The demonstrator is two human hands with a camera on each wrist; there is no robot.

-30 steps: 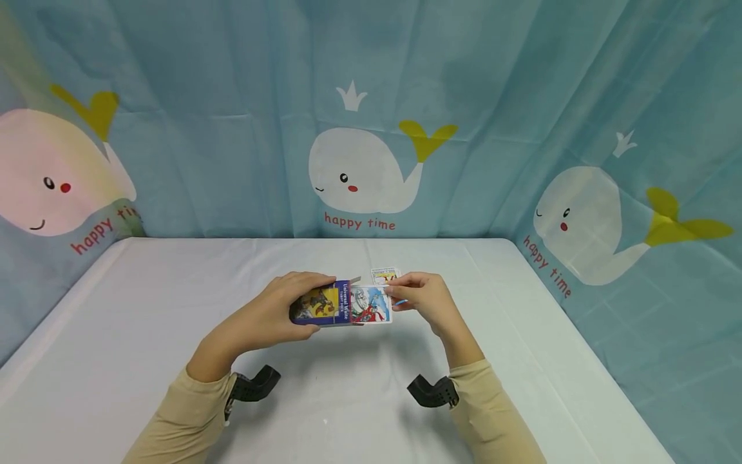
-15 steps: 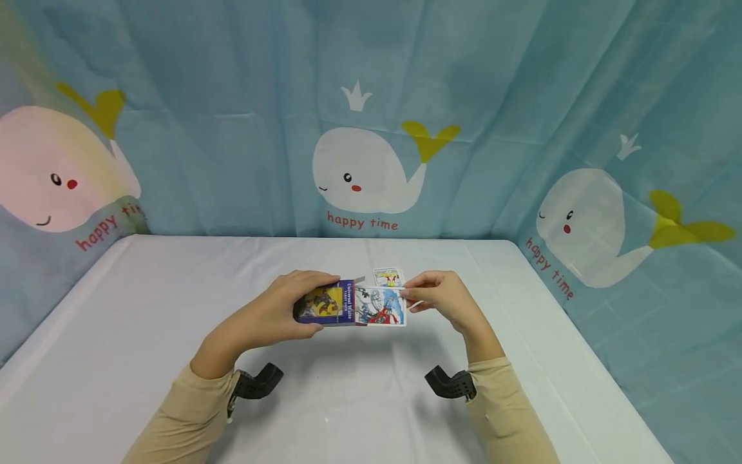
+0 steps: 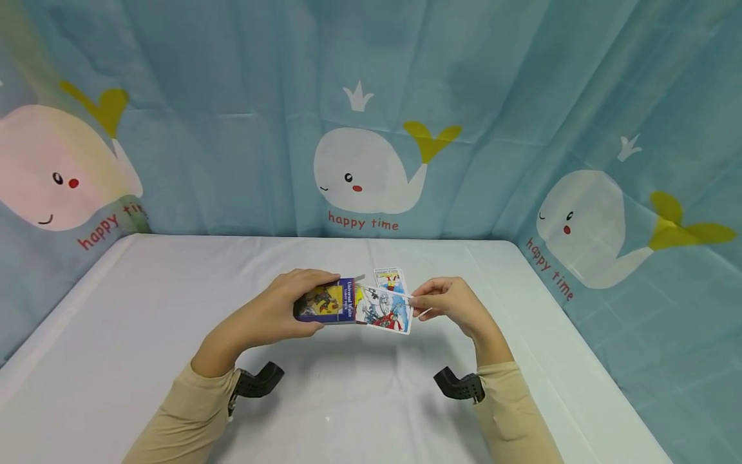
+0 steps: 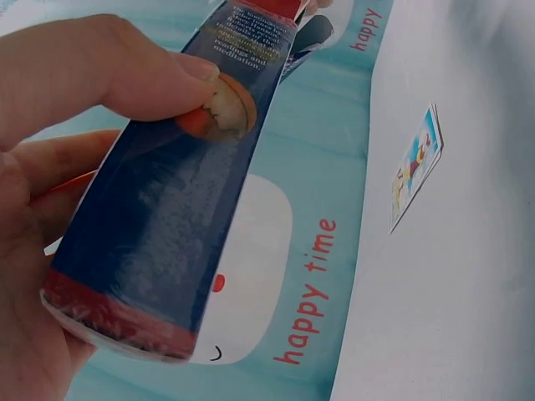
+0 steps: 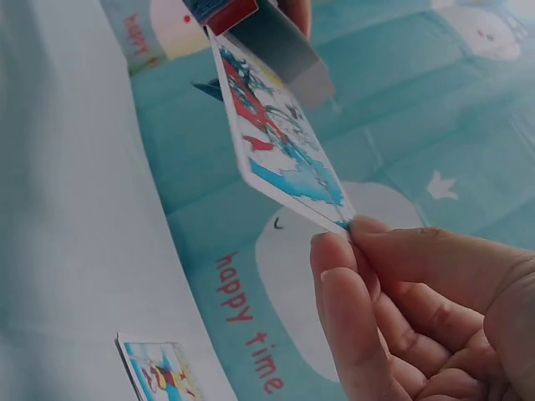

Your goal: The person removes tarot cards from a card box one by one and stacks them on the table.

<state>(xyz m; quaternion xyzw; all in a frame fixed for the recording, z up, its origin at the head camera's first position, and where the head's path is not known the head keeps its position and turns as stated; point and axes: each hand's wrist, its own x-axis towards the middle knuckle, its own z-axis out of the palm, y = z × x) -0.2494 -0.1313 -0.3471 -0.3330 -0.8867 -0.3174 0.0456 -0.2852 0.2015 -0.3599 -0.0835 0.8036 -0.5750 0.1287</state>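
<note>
My left hand [image 3: 275,308] grips a dark blue tarot card box [image 3: 326,301] around its sides, thumb on one narrow face in the left wrist view. The box lies sideways above the table, its mouth facing right with a flap [image 5: 288,50] sticking out. Thumb and fingertips of my right hand [image 3: 455,306] pinch the corner of a tarot card [image 3: 385,310] with a rider in red. That card is mostly out of the box and slightly tilted, its left end at the mouth. Behind it, another picture card [image 3: 390,279] lies on the table, partly covered in the head view.
A white cloth covers the table [image 3: 174,277]. Blue curtains [image 3: 232,129] printed with whales hang behind it and along the sides. A black wrist-camera mount sits on each forearm, the left mount [image 3: 259,380] and the right mount [image 3: 460,385].
My right hand has moved right, drawing the rider card further out of the box. The card has now tilted, its right end lower. The left hand and box have barely moved.
</note>
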